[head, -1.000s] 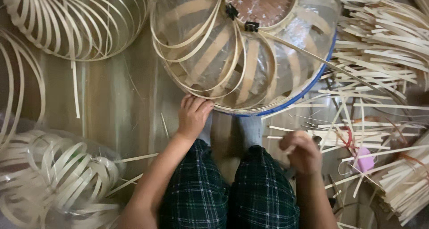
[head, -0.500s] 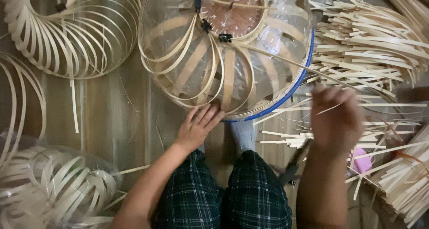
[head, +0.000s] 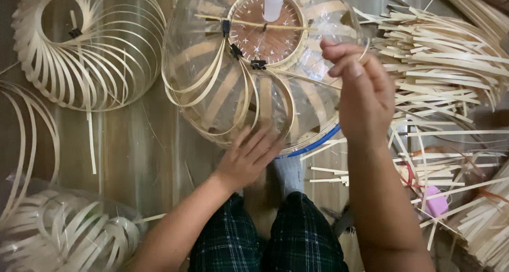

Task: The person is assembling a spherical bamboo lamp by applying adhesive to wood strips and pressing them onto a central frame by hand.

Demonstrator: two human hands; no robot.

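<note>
A round frame of curved bamboo strips (head: 233, 86) lies on the floor in front of me, wrapped in clear plastic, with a brown disc (head: 265, 33) at its hub and small black clips on the strips. My left hand (head: 246, 158) rests flat with spread fingers on the frame's near rim. Raised over the frame's right side, my right hand (head: 360, 89) pinches a thin bamboo strip (head: 297, 77) that runs toward the hub. A white glue bottle with a yellow cap (head: 273, 0) stands on the disc.
Another bamboo-strip ring (head: 90, 54) lies at the upper left, and a plastic-wrapped one (head: 63, 235) at the lower left. A heap of loose bamboo strips (head: 450, 70) fills the right side. A pink object (head: 436, 202) lies among them. My checked trousers (head: 265, 240) are at the bottom.
My right hand rose from beside my knee up over the frame's right side, holding a thin strip. My left hand stayed on the near rim while the view tilted downward.
</note>
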